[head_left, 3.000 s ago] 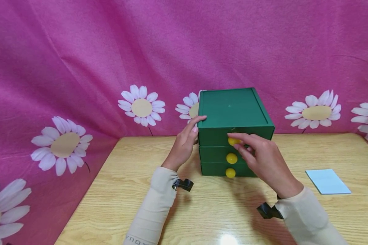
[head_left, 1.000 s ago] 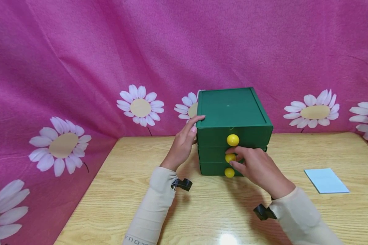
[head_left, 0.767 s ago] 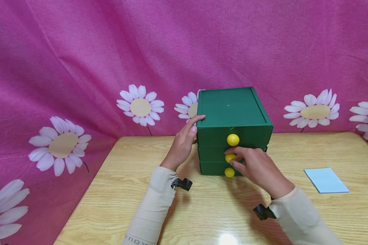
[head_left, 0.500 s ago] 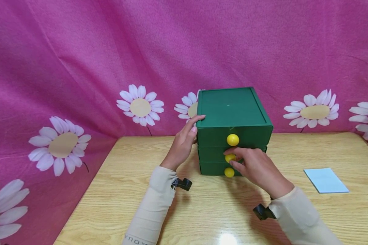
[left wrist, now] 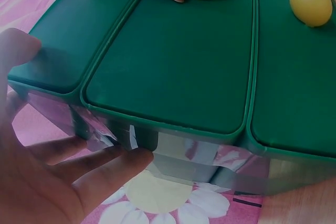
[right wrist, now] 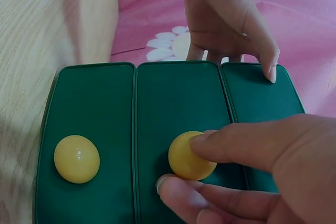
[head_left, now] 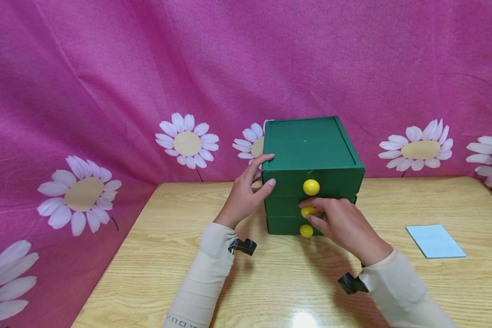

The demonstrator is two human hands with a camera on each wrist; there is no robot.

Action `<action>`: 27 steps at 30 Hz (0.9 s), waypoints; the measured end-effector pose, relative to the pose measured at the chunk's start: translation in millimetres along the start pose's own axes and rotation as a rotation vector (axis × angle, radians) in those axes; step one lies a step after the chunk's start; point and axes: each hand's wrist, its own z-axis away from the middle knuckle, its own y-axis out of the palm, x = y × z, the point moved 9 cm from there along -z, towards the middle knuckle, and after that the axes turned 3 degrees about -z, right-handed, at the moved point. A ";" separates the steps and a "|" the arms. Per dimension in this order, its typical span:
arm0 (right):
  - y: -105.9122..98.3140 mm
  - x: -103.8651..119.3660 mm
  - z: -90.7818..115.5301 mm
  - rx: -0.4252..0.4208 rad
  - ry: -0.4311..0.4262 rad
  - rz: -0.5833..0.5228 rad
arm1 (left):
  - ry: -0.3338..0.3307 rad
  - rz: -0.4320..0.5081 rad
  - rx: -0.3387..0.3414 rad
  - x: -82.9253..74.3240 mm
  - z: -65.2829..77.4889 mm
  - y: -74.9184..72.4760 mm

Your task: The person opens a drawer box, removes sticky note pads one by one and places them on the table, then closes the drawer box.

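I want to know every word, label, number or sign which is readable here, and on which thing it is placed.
"AQUA", as far as I can tell: on the left sleeve; the letters are small and near the picture's lower edge, so I am not certain.
Too small to read: a tiny mark above the top yellow knob.
No text visible on the green drawer unit otherwise, or on the light-blue pad.

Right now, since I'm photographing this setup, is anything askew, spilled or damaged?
Nothing stands out: the green drawer unit stands upright, its three yellow knobs in place, and the pale blue pad lies flat on the table.
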 end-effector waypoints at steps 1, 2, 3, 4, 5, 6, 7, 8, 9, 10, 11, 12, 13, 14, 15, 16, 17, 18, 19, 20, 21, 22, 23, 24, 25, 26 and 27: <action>0.1 0.0 0.0 0.000 0.001 -0.001 | 0.002 0.001 -0.001 -0.2 0.2 0.0; 0.3 0.1 -0.1 0.000 0.002 0.000 | 0.005 0.006 -0.001 -0.3 0.2 0.0; 0.4 0.1 0.0 0.000 0.003 -0.001 | 0.006 0.012 -0.001 -0.5 0.2 0.0; 0.4 0.2 0.0 0.001 0.003 0.000 | 0.006 0.018 -0.001 -0.6 0.3 0.1; 0.3 0.3 0.2 0.001 0.003 0.001 | 0.007 0.022 -0.001 -0.7 0.4 0.1; 0.5 0.4 0.3 0.002 0.003 0.002 | 0.009 0.024 -0.001 -0.7 0.4 0.2; 0.3 0.5 0.5 0.002 0.002 0.004 | 0.010 0.023 -0.002 -0.7 0.3 0.2; 0.3 0.7 0.6 0.002 0.001 0.006 | 0.012 0.020 -0.004 -0.7 0.3 0.1; 0.1 1.0 0.8 0.001 -0.001 0.007 | 0.014 0.019 -0.004 -0.9 0.3 0.0; -0.2 1.2 1.0 0.000 -0.002 0.009 | 0.016 0.016 -0.005 -1.0 0.2 0.0; -0.3 1.3 1.0 -0.002 -0.002 0.010 | 0.018 0.013 -0.007 -0.9 0.1 -0.1; -0.2 1.6 1.0 -0.004 -0.004 0.012 | 0.018 0.012 -0.008 -0.8 0.0 -0.2; -0.4 2.0 1.1 -0.007 -0.007 0.013 | 0.020 0.011 -0.009 -0.9 -0.1 -0.2; -0.5 2.3 1.1 -0.011 -0.009 0.013 | 0.021 0.012 -0.009 -1.0 -0.2 -0.2; -0.8 2.7 1.3 -0.013 -0.012 0.013 | 0.022 0.016 -0.008 -0.9 -0.5 0.0; -0.6 3.0 1.4 -0.014 -0.013 0.014 | 0.023 0.015 -0.009 -0.8 -0.6 0.0; -0.5 3.4 1.3 -0.015 -0.015 0.015 | 0.024 0.016 -0.008 -0.7 -0.6 0.0; -0.5 3.9 1.6 -0.013 -0.017 0.014 | 0.026 0.015 -0.009 -0.8 -0.5 0.0; -0.5 4.1 1.8 -0.012 -0.017 0.015 | 0.029 0.016 -0.010 -1.0 -0.5 0.1; -0.5 4.2 2.0 -0.010 -0.016 0.014 | 0.031 0.017 -0.010 -1.1 -0.5 0.1; -0.5 4.4 2.2 -0.007 -0.015 0.015 | 0.031 0.014 -0.011 -1.0 -0.5 0.1; -0.5 4.5 2.4 -0.004 -0.013 0.014 | 0.032 0.014 -0.012 -1.3 -0.4 0.0; -0.7 4.7 2.7 -0.001 -0.013 0.013 | 0.034 0.015 -0.013 -1.6 -0.5 0.0; -0.9 4.7 3.0 0.003 -0.012 0.011 | 0.035 0.014 -0.015 -1.6 -0.4 0.0; -1.0 4.9 3.2 0.005 -0.012 0.010 | 0.036 0.013 -0.015 -1.7 -0.5 0.0; -1.2 4.9 3.3 0.007 -0.010 0.009 | 0.036 0.012 -0.015 -1.6 -0.6 0.0; -1.4 4.8 3.5 0.009 -0.008 0.009 | 0.035 0.009 -0.016 -1.5 -0.7 0.0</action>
